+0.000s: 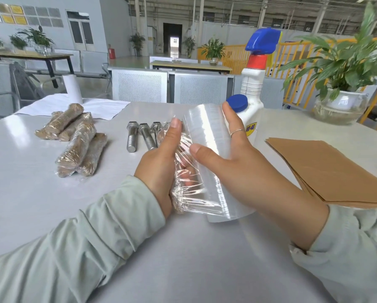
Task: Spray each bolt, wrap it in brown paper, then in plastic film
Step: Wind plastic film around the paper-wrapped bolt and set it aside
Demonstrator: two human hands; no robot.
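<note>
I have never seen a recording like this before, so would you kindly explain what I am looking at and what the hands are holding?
There is no machine here: a camera worn on a person's head looks down at their two bare hands over a white table. The left hand grips a paper-wrapped bolt, and the right hand holds a roll of plastic film, its film stretched over the bolt. To the left lie finished wrapped bolts; behind the hands are bare bolts. A spray bottle stands behind the roll, and brown paper sheets lie on the right near a potted plant.
</note>
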